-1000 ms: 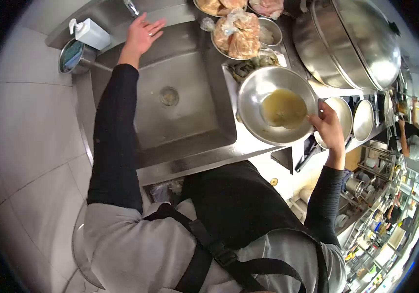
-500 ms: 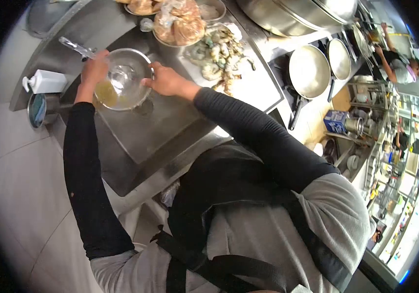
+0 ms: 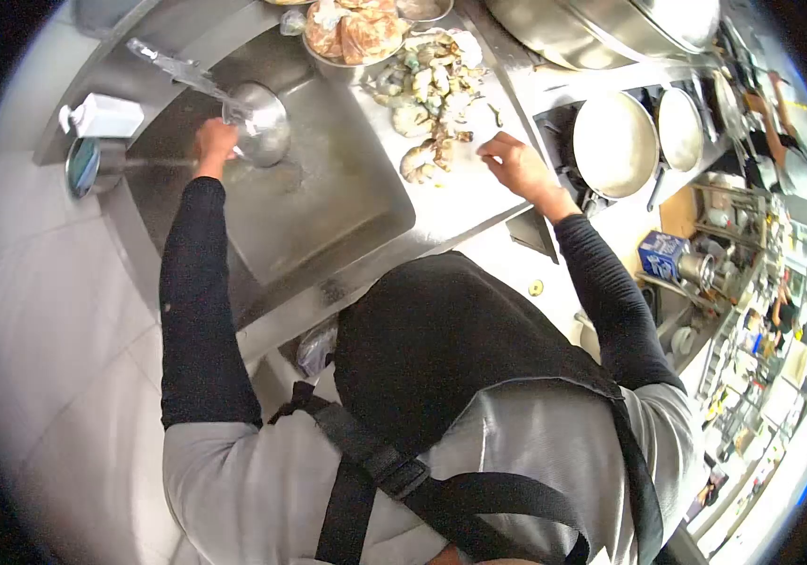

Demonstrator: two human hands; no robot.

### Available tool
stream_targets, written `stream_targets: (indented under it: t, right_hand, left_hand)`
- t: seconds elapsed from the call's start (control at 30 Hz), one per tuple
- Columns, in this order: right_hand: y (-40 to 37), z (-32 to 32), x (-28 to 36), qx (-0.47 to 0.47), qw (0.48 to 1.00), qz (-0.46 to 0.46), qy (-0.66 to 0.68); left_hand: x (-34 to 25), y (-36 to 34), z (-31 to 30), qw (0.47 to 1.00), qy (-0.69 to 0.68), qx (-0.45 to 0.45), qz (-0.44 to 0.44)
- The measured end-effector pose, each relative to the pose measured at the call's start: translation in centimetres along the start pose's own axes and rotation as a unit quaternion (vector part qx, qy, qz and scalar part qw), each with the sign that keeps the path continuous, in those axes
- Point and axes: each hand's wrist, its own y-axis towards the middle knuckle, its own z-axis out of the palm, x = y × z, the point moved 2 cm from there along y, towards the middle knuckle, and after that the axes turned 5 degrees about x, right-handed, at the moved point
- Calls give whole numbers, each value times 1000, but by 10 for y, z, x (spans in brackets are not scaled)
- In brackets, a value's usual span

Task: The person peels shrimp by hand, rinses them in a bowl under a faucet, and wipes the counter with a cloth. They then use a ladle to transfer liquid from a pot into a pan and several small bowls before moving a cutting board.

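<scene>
At the upper left, my left hand [image 3: 216, 145] is closed on the rim of a steel bowl [image 3: 266, 132], which tilts over the sink [image 3: 328, 198]. Clear water from the tap [image 3: 170, 66] runs toward the bowl. My right hand [image 3: 520, 167] hovers over the right edge of the white board [image 3: 479, 184], its fingers pinched together; whether anything small is between them is hidden. Just left of that hand lie several shrimp [image 3: 432, 85]. A bowl of bagged pinkish food [image 3: 355, 36] stands behind the shrimp.
Two pans [image 3: 614, 144] sit on the stove at the right, below large steel pots [image 3: 564, 28]. A white bottle [image 3: 107, 116] and a metal container [image 3: 83, 169] are left of the sink. Other people [image 3: 780, 141] and shelves appear at the far right.
My right hand has let go of the bowl and moved right to the board. The bowl, in my left hand, has tipped, and the yellowish liquid no longer shows in it.
</scene>
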Motion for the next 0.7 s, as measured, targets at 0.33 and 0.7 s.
stream_targets:
  t: [0.33, 0.7]
  right_hand:
    - [50, 74, 76, 107, 984, -45, -138]
    - [105, 17, 125, 103, 951, -70, 283]
  left_hand:
    - [28, -117, 22, 958, 236, -153, 55]
    - [61, -207, 128, 749, -657, -18, -81]
